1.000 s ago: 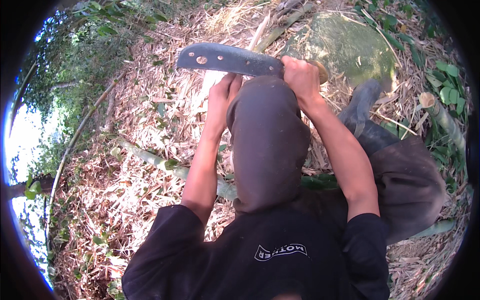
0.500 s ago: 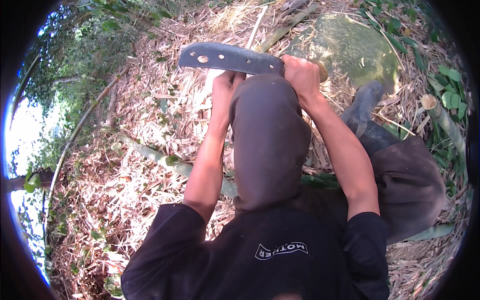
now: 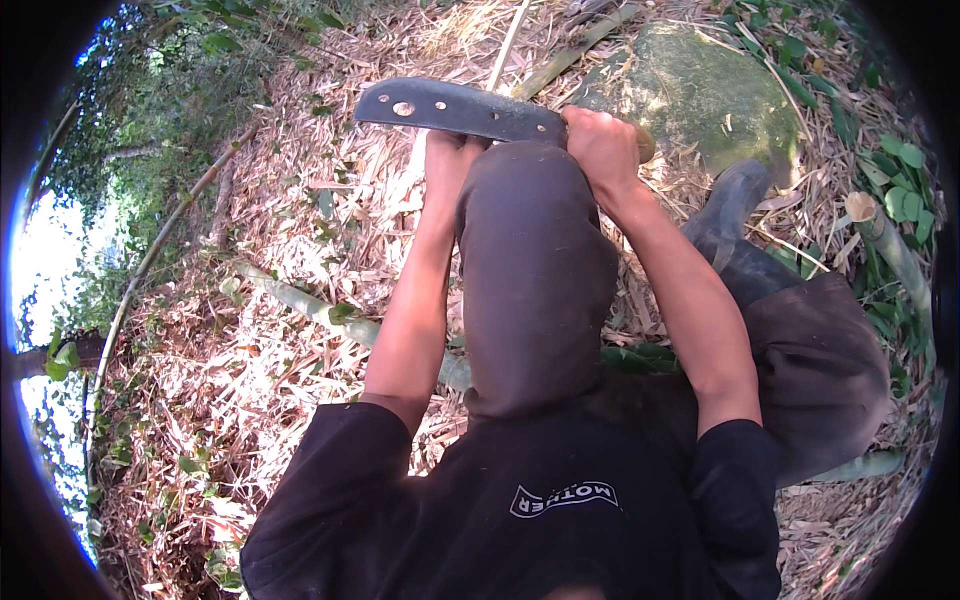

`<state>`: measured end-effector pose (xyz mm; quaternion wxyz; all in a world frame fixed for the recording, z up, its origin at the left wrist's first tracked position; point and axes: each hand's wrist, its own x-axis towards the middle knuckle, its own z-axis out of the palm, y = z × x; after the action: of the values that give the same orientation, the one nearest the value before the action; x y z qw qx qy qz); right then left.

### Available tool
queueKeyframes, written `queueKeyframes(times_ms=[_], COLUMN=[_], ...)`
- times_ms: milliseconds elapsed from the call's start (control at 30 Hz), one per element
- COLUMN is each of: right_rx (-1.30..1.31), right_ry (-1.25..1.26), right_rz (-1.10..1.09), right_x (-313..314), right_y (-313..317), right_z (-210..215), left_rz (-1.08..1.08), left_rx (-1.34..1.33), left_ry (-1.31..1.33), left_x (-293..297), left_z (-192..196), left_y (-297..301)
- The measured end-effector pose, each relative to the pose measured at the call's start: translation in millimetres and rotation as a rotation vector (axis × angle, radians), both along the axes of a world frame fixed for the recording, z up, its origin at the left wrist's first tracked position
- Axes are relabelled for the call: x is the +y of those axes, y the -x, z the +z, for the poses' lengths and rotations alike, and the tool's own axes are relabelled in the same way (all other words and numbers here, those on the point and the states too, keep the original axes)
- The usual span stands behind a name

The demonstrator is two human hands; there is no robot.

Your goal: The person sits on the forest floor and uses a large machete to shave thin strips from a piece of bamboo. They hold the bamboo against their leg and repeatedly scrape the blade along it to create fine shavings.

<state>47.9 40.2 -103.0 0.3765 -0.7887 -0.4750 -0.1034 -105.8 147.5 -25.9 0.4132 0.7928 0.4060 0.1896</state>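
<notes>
A dark machete [image 3: 460, 108] with several holes along its blade lies crosswise above my raised knee, its broad tip toward the left. My right hand [image 3: 603, 150] is closed round its handle, and a light brown handle end [image 3: 645, 145] shows past the fist. Behind and below the blade, my left hand [image 3: 452, 160] is held close to the left side of the knee. Its fingers look curled, but the blade covers most of them, and what they hold is hidden. A thin pale strip [image 3: 509, 45] runs upward from beyond the blade.
My trouser-covered knee [image 3: 535, 280] stands between my forearms. A mossy rock [image 3: 700, 95] lies ahead right, near my dark boot [image 3: 735, 215]. Dry leaf litter [image 3: 270, 370] covers the ground. A cut bamboo pole [image 3: 895, 245] stands right; another green pole [image 3: 310, 305] lies left.
The machete's tip has risen slightly in the picture, and my left hand has shifted a little with it. My right hand keeps its grip in nearly the same place.
</notes>
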Motion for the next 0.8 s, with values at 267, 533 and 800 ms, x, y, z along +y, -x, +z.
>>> queueKeyframes(times_ms=[267, 533, 800], right_rx=[0.060, 0.114, 0.173], right_ry=[-0.008, 0.023, 0.025], right_rz=[0.003, -0.036, -0.024], right_x=[-10.0, -7.9, -7.2], right_y=[-7.9, 3.8, 2.0], right_z=[-2.6, -6.6, -4.8], left_rz=[-0.067, 0.061, -0.136], left_rx=[0.091, 0.100, -0.281], left_ry=[-0.049, 0.154, 0.365], left_x=[-36.5, -59.9, 23.6], left_z=[-1.8, -10.6, -27.9], left_y=[55.1, 109.6, 14.9])
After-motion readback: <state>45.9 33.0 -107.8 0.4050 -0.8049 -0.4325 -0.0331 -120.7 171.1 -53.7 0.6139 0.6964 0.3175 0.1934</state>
